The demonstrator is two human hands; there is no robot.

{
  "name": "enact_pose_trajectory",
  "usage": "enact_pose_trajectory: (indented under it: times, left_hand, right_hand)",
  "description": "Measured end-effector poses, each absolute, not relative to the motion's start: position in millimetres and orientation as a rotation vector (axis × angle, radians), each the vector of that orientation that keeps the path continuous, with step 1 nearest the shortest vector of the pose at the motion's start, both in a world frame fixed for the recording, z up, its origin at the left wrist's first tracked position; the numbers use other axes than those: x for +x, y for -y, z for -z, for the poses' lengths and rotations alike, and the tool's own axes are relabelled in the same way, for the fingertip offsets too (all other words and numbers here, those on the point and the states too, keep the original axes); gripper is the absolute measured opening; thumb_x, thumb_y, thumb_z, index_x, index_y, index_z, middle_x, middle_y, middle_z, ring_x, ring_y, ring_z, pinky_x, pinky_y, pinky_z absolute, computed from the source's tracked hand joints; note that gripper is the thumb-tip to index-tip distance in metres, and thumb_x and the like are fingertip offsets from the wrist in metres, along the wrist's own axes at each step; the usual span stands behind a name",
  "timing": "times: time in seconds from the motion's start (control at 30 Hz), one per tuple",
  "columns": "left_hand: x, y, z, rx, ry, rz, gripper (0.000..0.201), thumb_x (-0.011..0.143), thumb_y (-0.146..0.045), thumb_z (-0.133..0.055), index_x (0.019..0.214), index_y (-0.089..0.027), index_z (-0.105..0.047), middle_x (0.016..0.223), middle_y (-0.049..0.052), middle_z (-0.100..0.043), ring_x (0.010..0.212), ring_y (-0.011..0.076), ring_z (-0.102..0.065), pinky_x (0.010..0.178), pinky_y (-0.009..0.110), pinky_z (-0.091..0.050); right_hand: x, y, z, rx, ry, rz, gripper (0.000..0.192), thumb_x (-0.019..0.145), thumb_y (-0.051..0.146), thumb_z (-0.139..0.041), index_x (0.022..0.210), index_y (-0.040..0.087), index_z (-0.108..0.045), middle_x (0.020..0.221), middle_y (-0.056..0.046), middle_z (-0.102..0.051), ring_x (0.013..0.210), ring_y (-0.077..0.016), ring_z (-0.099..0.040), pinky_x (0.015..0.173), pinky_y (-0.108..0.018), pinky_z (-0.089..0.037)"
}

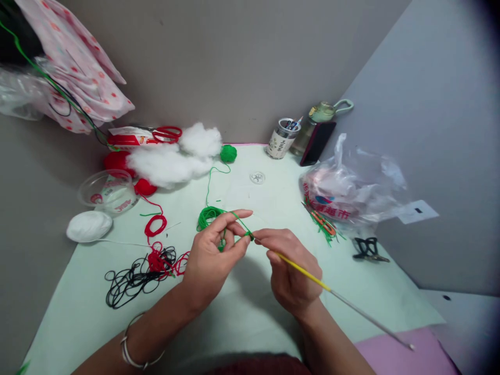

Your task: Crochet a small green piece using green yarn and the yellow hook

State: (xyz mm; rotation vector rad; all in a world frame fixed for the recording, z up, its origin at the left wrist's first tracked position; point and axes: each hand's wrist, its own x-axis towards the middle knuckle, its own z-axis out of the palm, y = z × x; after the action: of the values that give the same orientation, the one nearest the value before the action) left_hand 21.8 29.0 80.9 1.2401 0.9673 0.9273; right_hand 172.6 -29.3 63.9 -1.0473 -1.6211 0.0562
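Observation:
My left hand (214, 252) pinches a small piece of green crochet work (249, 235) between thumb and fingers. Green yarn runs taut over its raised index finger. In my right hand (292, 265) is a long crochet hook (304, 271) with a yellow grip and a thin metal shaft, held like a pen. The hook's tip meets the green work, where fingers partly hide it. Behind my left hand lies a loose coil of green yarn (209, 216). A strand leads from there to a small green yarn ball (228, 153) at the back.
To the left are white stuffing (167, 165), a white yarn ball (89, 226), a clear plastic tub (82, 195), tangled black cord (125, 284) and red-handled scissors (167, 134). At right stand a pen tin (280, 143), a bottle (322, 113), a plastic bag (351, 182) and a black claw clip (367, 249).

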Motion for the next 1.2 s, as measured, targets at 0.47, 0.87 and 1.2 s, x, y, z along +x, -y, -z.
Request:
enact_pose_trajectory:
  times: [0.47, 0.87, 1.2]
  left_hand:
    - [19.3, -38.5, -81.2, 0.683, -0.657, -0.762, 0.040, 0.079, -0.025, -0.089, 0.118, -0.021, -0.082, 0.066, -0.008, -0.057, 0.058, 0.0054, -0.041, 0.082, 0.025, -0.048]
    - [23.9, -34.9, -76.1, 0.594, -0.632, -0.708, 0.035, 0.081, -0.028, -0.090, 0.114, -0.019, -0.083, 0.059, -0.010, -0.045, 0.051, 0.0042, -0.027, 0.069, 0.022, -0.047]
    - [25.3, -32.9, -73.3, 0.748, -0.657, -0.810, 0.028, 0.078, -0.025, -0.090, 0.106, -0.025, -0.084, 0.092, 0.001, -0.072, 0.095, 0.0175, -0.064, 0.094, 0.032, -0.047]
  right_hand:
    - [170.2, 24.7, -66.4, -1.036, 1.127, -0.461, 0.023, 0.105, 0.019, -0.058, 0.105, 0.029, -0.079, 0.087, -0.002, -0.072, 0.071, -0.0158, -0.067, 0.064, -0.033, -0.056]
    - [168.4, 29.6, -59.2, -1.174, 1.425, -0.169, 0.035, 0.097, 0.010, -0.067, 0.119, 0.035, -0.080, 0.104, -0.005, -0.079, 0.091, -0.0206, -0.074, 0.074, -0.035, -0.062]
    - [170.6, 20.5, -65.5, -1.032, 1.088, -0.644, 0.016, 0.102, 0.025, -0.066, 0.102, 0.028, -0.083, 0.097, -0.004, -0.079, 0.078, -0.0158, -0.068, 0.069, -0.031, -0.058]
